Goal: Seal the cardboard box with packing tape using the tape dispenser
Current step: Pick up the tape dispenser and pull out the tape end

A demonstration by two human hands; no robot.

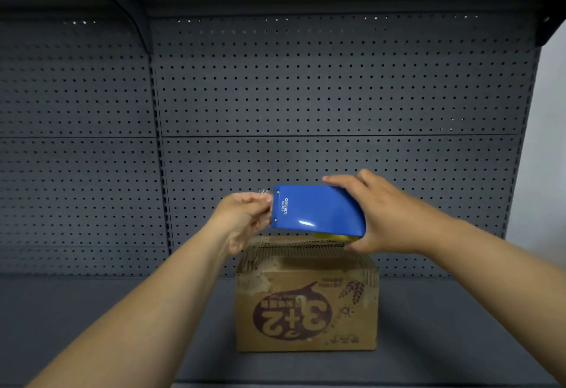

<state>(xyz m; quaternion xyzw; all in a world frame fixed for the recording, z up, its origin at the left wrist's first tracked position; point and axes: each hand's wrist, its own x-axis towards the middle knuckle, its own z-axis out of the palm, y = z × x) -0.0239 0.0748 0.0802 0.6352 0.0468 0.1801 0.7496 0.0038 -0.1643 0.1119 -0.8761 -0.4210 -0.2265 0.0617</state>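
Note:
A brown cardboard box (306, 305) with an upside-down "3+2" print stands on the dark shelf, its top flaps down. Above the box I hold a blue tape dispenser (318, 211) in the air. My right hand (389, 216) wraps around its right end, where a bit of yellowish tape roll shows underneath. At the dispenser's left end my left hand (245, 216) pinches the clear tape end with its fingertips. The tape itself is barely visible.
The box stands on a dark grey shelf board (122, 311). A grey perforated back panel (306, 96) rises behind it, and another shelf overhangs at the top. A pale wall (548, 142) shows at the right edge.

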